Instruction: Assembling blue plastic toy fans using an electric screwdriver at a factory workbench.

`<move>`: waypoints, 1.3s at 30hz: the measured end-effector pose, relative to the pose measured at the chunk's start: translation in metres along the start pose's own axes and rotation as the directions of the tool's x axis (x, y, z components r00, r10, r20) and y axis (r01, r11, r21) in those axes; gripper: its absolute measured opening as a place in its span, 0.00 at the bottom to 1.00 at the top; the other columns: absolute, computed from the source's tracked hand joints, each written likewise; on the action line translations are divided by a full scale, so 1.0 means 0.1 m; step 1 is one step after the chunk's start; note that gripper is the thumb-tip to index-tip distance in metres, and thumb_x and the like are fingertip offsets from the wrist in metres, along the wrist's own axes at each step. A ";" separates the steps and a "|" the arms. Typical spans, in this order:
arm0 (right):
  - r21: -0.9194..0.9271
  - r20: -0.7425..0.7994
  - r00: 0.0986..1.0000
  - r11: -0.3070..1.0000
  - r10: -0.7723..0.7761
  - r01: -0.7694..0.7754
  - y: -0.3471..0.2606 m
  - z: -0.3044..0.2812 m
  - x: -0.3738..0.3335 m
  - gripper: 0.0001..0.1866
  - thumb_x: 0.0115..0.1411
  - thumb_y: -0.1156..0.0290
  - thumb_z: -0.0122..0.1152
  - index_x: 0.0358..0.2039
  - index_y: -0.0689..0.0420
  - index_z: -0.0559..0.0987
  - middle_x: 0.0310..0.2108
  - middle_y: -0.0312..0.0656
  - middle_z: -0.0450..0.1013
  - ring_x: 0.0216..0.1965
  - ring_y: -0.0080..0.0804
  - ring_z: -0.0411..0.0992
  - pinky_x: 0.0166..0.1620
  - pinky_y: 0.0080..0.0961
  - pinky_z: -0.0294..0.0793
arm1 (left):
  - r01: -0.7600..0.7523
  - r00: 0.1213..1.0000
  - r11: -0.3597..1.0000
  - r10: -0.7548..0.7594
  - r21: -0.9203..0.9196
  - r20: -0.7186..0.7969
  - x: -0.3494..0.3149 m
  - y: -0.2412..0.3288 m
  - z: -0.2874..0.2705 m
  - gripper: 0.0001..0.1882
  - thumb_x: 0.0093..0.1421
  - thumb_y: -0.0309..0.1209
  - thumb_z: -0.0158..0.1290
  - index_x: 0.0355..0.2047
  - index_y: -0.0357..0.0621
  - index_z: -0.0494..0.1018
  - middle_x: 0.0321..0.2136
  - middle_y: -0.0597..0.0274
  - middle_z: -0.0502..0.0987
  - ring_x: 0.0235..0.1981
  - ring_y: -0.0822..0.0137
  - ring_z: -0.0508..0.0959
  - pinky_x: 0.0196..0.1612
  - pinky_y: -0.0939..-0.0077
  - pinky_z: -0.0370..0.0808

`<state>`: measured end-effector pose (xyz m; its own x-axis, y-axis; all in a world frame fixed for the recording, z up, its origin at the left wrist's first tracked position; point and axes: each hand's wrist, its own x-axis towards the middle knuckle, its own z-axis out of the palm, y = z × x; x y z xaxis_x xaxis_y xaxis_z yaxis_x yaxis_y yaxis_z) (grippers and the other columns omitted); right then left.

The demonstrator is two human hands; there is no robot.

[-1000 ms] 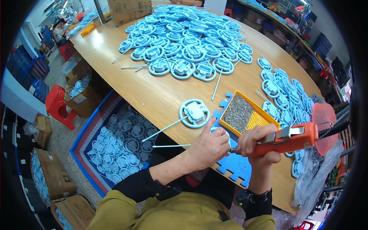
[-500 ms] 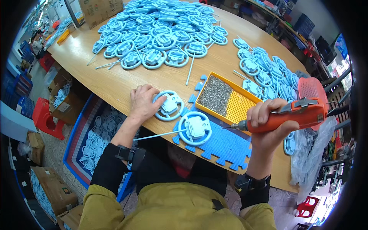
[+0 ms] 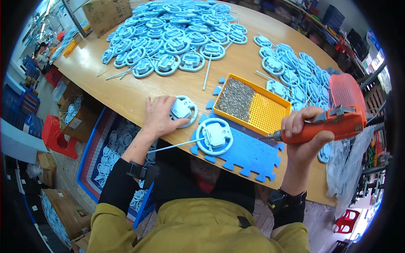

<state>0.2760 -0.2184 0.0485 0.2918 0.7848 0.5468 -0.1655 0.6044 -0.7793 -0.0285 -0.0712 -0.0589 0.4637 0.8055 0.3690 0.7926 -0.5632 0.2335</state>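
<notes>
My left hand (image 3: 158, 117) grips the left side of a light blue round plastic part (image 3: 182, 109), thumb at its lower edge and fingers over its top. Just to the right, a second light blue part (image 3: 215, 135) with a ring rim and a long thin stick lies on the blue foam mat (image 3: 249, 156), its stick pointing left past the table edge. My right hand (image 3: 304, 133) is wrapped round an orange electric screwdriver (image 3: 337, 123), held above the right of the mat. The screwdriver's bit points left, apart from both parts.
A yellow tray (image 3: 276, 110) with small metal screws (image 3: 234, 99) stands behind the mat. A large heap of light blue parts (image 3: 177, 36) covers the far table; a smaller pile (image 3: 291, 69) lies right. A blue-rimmed bin (image 3: 90, 177) of parts stands below left. Clear plastic bags (image 3: 344, 173) hang at right.
My left thumb has moved from on top of the part to its lower edge, and the part has shifted slightly. My right hand has moved a little to the right with the screwdriver.
</notes>
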 end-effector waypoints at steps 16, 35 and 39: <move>-0.138 0.005 1.000 0.990 0.031 -0.030 0.00 -0.12 -0.31 0.38 0.48 0.29 0.49 0.34 0.57 0.67 0.17 0.32 0.61 0.17 0.23 0.63 0.23 0.21 0.65 | -0.277 0.948 0.913 0.311 -0.301 0.072 -0.31 1.87 0.23 0.35 0.41 0.51 0.61 0.41 0.34 0.71 0.43 0.49 0.71 0.51 0.49 0.69 0.60 0.39 0.46; -0.127 0.074 0.968 0.965 0.239 -0.229 0.18 -0.11 -0.33 0.33 0.49 0.38 0.61 0.33 0.58 0.67 0.17 0.36 0.65 0.17 0.25 0.63 0.21 0.22 0.64 | -0.266 0.940 0.918 0.314 -0.295 0.130 -0.27 1.90 0.22 0.34 0.41 0.50 0.61 0.41 0.36 0.70 0.43 0.50 0.70 0.50 0.48 0.69 0.59 0.37 0.49; -0.093 0.111 0.963 0.967 0.245 -0.236 0.22 -0.15 -0.29 0.31 0.50 0.40 0.63 0.32 0.58 0.67 0.17 0.36 0.65 0.17 0.25 0.64 0.22 0.22 0.64 | -0.277 0.942 0.907 0.321 -0.318 0.095 -0.23 1.93 0.22 0.33 0.41 0.50 0.61 0.40 0.37 0.70 0.42 0.51 0.70 0.50 0.48 0.68 0.58 0.37 0.49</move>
<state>0.2781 -0.2302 0.0105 0.1360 0.9193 0.3692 -0.1412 0.3868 -0.9113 0.1220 -0.1944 -0.0419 0.7289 0.5956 0.3376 0.4641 -0.7924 0.3959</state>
